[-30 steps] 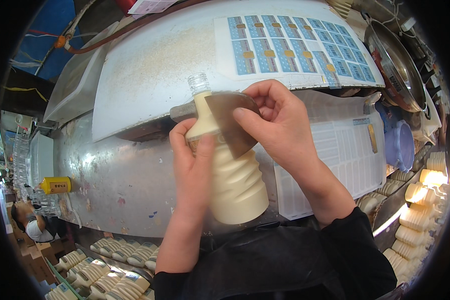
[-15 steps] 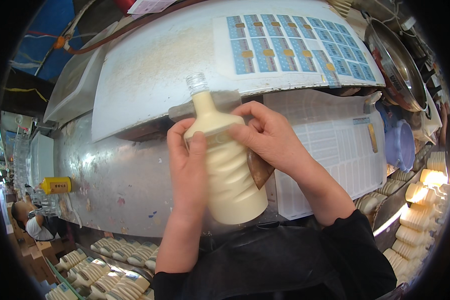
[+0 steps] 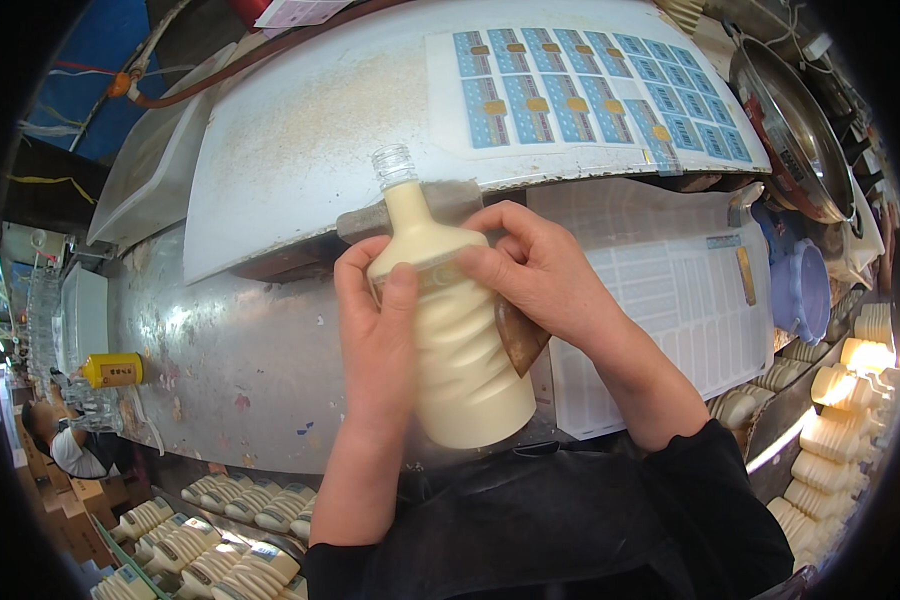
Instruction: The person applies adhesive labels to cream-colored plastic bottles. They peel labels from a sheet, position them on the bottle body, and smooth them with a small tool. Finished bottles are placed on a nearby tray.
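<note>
A cream-coloured bottle (image 3: 470, 370) with a clear threaded neck and wavy ridges lies in front of me, its neck pointing away. A grey block (image 3: 365, 222) is under its neck. My left hand (image 3: 375, 310) is closed on the bottle's left side, thumb on the band below the shoulder. From the right, my right hand (image 3: 530, 265) grips the same band with thumb and bent fingers. A see-through label seems to lie on that band, partly hidden by my thumbs. Below my right palm sticks out a brown, pointed flat piece (image 3: 520, 340); its other end is hidden.
Blue label sheets (image 3: 540, 95) lie on the raised white board (image 3: 320, 110). A clear sheet (image 3: 660, 330) covers the metal table's right side. A purple bucket (image 3: 802, 290) and steel pan (image 3: 795, 120) stand right. Several cream bottles (image 3: 240, 560) are stacked nearby; another person (image 3: 70, 440) is far left.
Both thumbs stay on the bottle's band, and the left thumb has shifted very slightly. The bottle keeps its place.
</note>
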`<action>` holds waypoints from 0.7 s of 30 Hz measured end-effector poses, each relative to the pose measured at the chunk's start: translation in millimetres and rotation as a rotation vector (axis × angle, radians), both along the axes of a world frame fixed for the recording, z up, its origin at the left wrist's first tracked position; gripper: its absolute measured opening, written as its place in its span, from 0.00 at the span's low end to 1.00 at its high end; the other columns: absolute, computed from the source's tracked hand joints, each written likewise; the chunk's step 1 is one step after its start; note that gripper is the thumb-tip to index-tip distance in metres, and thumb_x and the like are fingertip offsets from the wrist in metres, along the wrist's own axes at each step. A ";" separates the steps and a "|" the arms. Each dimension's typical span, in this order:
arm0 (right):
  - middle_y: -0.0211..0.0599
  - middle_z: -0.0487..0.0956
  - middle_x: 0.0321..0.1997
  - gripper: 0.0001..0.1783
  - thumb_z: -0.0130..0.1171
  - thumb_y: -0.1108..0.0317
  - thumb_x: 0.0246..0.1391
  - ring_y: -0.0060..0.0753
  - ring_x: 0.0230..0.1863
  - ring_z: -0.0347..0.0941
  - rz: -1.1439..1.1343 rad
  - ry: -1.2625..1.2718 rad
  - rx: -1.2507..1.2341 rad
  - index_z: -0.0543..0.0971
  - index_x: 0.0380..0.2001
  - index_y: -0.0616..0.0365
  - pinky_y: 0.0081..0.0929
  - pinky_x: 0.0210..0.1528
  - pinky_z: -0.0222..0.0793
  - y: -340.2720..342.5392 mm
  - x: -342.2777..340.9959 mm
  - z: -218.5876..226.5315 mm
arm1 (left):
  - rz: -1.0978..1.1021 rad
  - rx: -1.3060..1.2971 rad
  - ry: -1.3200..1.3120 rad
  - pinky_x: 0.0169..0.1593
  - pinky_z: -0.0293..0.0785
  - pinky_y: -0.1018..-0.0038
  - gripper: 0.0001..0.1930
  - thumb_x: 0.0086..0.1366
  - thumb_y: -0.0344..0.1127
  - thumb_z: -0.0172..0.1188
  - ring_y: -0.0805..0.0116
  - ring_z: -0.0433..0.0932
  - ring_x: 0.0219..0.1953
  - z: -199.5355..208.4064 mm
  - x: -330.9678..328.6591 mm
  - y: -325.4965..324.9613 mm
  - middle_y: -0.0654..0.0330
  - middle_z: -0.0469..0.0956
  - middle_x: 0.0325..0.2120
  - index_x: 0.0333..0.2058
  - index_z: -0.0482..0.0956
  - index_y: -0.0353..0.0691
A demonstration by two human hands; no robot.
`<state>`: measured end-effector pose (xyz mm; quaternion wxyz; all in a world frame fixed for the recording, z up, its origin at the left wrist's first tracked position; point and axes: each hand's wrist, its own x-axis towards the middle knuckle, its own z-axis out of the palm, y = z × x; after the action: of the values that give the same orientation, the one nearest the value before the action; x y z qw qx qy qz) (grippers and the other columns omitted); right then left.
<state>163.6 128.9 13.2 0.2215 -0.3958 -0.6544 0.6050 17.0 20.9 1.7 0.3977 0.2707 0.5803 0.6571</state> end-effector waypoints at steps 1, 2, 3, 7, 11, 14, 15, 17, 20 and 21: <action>0.25 0.80 0.25 0.15 0.65 0.63 0.63 0.09 0.28 0.71 -0.003 0.003 0.001 0.79 0.47 0.61 0.15 0.31 0.66 0.0 -0.1 -0.6 | 0.001 0.000 0.005 0.54 0.72 0.75 0.18 0.77 0.39 0.55 0.74 0.72 0.49 -0.3 -0.2 0.0 0.57 0.73 0.49 0.58 0.66 0.37; 0.24 0.79 0.25 0.15 0.65 0.63 0.63 0.09 0.27 0.71 -0.006 0.006 0.002 0.79 0.47 0.61 0.15 0.31 0.66 -0.1 -0.1 -1.4 | 0.001 0.000 0.009 0.54 0.72 0.75 0.18 0.77 0.39 0.55 0.74 0.72 0.49 -0.7 -0.5 0.0 0.57 0.73 0.49 0.58 0.66 0.37; 0.23 0.79 0.24 0.15 0.65 0.63 0.62 0.09 0.27 0.71 -0.010 0.009 0.003 0.79 0.47 0.61 0.15 0.31 0.66 -0.2 0.0 -1.6 | 0.001 0.000 0.013 0.54 0.72 0.75 0.18 0.77 0.39 0.55 0.74 0.72 0.49 -0.9 -0.6 0.0 0.57 0.73 0.49 0.58 0.66 0.37; 0.26 0.80 0.30 0.14 0.62 0.62 0.66 0.10 0.28 0.71 0.020 0.043 -0.049 0.79 0.48 0.60 0.15 0.30 0.66 1.2 2.3 -0.2 | 0.003 0.000 0.009 0.54 0.72 0.75 0.18 0.77 0.39 0.55 0.74 0.72 0.49 0.2 0.4 0.3 0.57 0.73 0.49 0.58 0.66 0.37; 0.29 0.81 0.37 0.14 0.58 0.61 0.70 0.10 0.31 0.72 0.052 0.222 -0.125 0.78 0.49 0.60 0.14 0.33 0.67 8.7 4.8 -9.9 | 0.008 -0.006 0.030 0.54 0.72 0.74 0.18 0.77 0.39 0.55 0.73 0.72 0.49 -0.2 -0.2 0.0 0.57 0.73 0.49 0.58 0.66 0.37; 0.28 0.81 0.37 0.15 0.58 0.60 0.70 0.10 0.33 0.73 0.051 0.277 -0.135 0.77 0.50 0.60 0.14 0.36 0.69 5.5 1.7 -17.5 | 0.009 0.000 0.024 0.55 0.72 0.74 0.17 0.77 0.39 0.55 0.73 0.72 0.49 1.1 1.0 0.3 0.58 0.73 0.49 0.58 0.66 0.37; 0.27 0.81 0.36 0.15 0.58 0.60 0.70 0.10 0.34 0.73 0.044 0.281 -0.149 0.77 0.51 0.60 0.14 0.37 0.69 3.9 0.3 -17.5 | 0.009 0.003 0.022 0.55 0.72 0.74 0.17 0.77 0.39 0.55 0.73 0.72 0.49 1.3 1.1 0.5 0.58 0.73 0.49 0.58 0.66 0.37; 0.26 0.81 0.35 0.15 0.59 0.61 0.70 0.10 0.34 0.73 0.068 0.207 -0.131 0.77 0.51 0.60 0.14 0.38 0.70 3.7 2.9 -10.8 | 0.010 0.002 0.017 0.55 0.72 0.74 0.17 0.77 0.39 0.55 0.73 0.72 0.49 1.8 1.7 0.3 0.58 0.74 0.49 0.58 0.66 0.37; 0.25 0.81 0.33 0.15 0.60 0.62 0.69 0.10 0.34 0.73 0.076 0.156 -0.116 0.76 0.51 0.60 0.14 0.38 0.70 3.6 3.3 -5.9 | 0.015 -0.002 0.021 0.55 0.72 0.74 0.17 0.77 0.38 0.54 0.73 0.72 0.50 1.4 1.7 0.1 0.58 0.74 0.49 0.58 0.66 0.37; 0.24 0.81 0.33 0.15 0.60 0.62 0.69 0.10 0.35 0.73 0.073 0.149 -0.113 0.76 0.51 0.60 0.14 0.38 0.70 3.6 3.2 -5.5 | 0.016 -0.004 0.025 0.55 0.72 0.74 0.17 0.77 0.38 0.54 0.73 0.72 0.50 1.0 1.6 0.1 0.57 0.74 0.49 0.57 0.66 0.37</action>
<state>166.9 132.5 7.7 0.2245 -0.3373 -0.6152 0.6763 18.7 21.0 2.7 0.3858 0.2734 0.5885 0.6558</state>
